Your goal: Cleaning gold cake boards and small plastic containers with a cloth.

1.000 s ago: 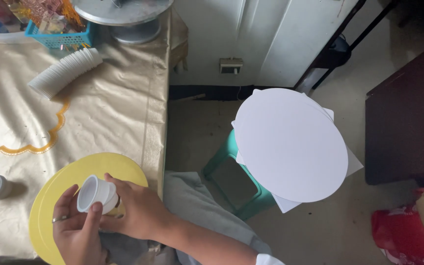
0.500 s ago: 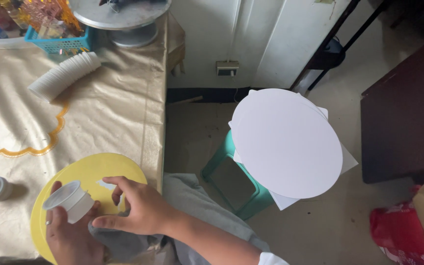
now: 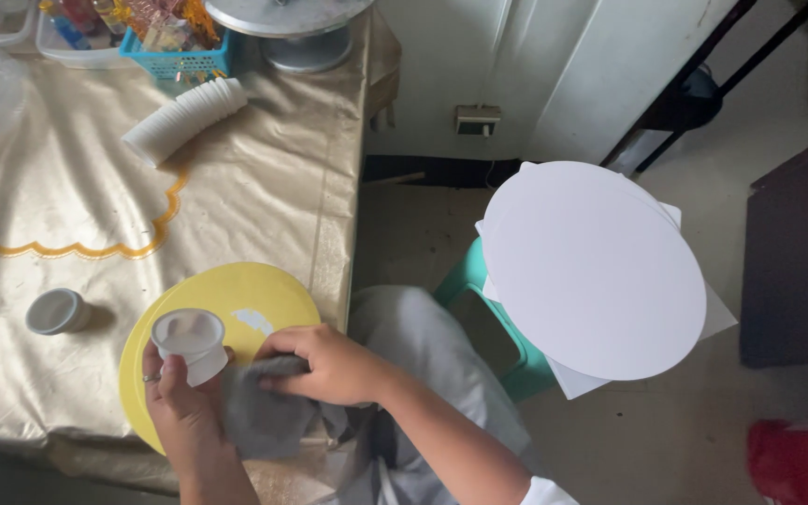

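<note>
- Left hand [image 3: 180, 402] grips small white cup [image 3: 191, 344], tilted, over round yellow board [image 3: 264, 292] at table edge.
- Right hand [image 3: 324, 363] closed on grey cloth [image 3: 259, 416], just beside cup.
- Grey lid [image 3: 56, 311] lies apart, left.

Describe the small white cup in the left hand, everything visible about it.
The small white cup is a short round container, seemingly plastic, with a wide rim and a narrower body. It tilts so its open mouth faces the camera; the inside looks pale and cloudy. The left hand grips its lower part from below, above the yellow round board. A grey cloth, pressed by the right hand, lies right beside it.
</note>
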